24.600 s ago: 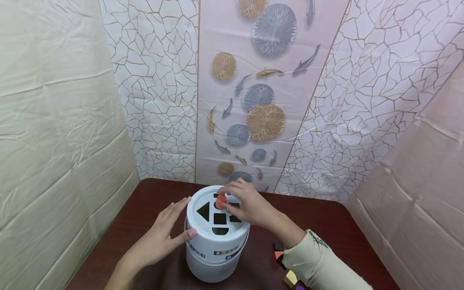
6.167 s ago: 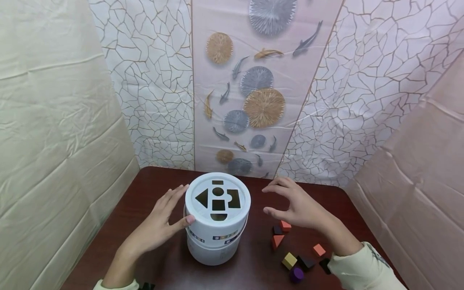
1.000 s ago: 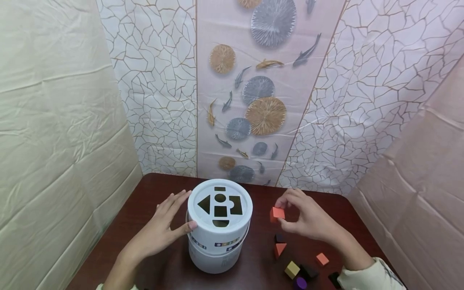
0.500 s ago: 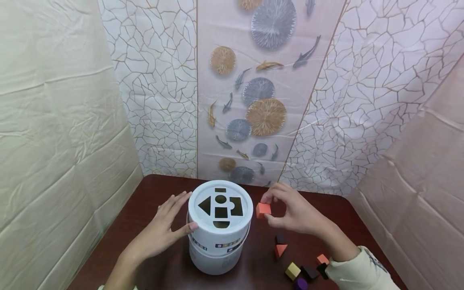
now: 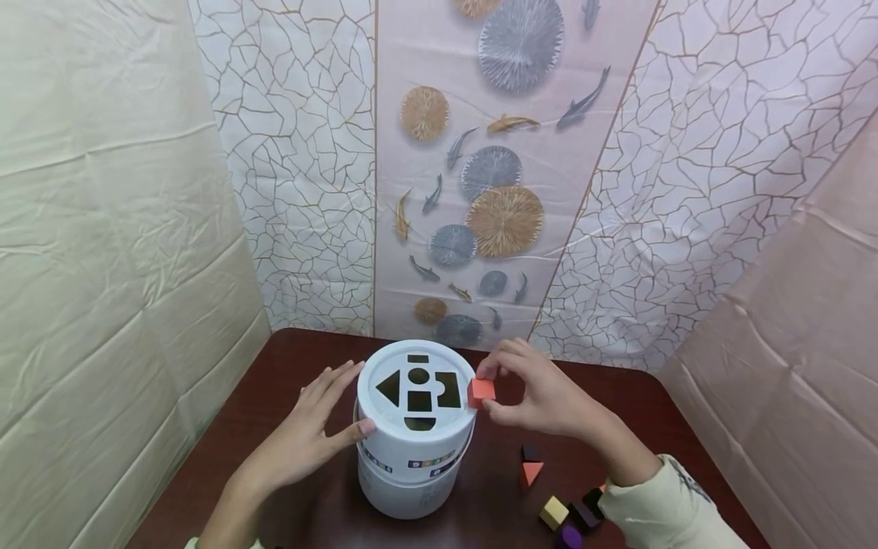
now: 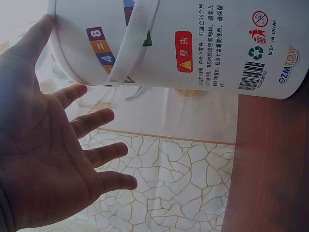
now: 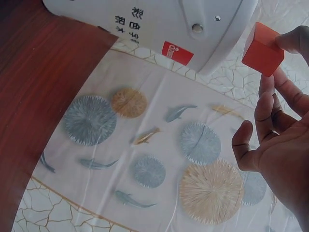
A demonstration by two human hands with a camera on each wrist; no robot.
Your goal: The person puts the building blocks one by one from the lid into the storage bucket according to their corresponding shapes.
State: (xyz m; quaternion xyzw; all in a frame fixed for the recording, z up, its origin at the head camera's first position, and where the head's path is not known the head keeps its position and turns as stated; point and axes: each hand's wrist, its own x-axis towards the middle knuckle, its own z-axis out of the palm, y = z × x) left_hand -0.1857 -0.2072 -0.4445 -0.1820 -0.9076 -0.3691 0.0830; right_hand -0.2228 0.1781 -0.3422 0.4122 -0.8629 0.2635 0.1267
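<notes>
Right hand [image 5: 545, 393] is pinching the red cube [image 5: 482, 392] between thumb and fingertips, holding it near the right rim of the white bucket [image 5: 401, 496]. Left hand [image 5: 302, 435], fingers spread, is touching the bucket's left rim.

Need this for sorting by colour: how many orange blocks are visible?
3: a cube in the right hand, a triangle on the table, and another block peeking out by the right sleeve, which may hide more.

A dark table [image 5: 638, 404] bears a bucket [image 5: 394, 494] and blocks [image 5: 553, 512].
</notes>
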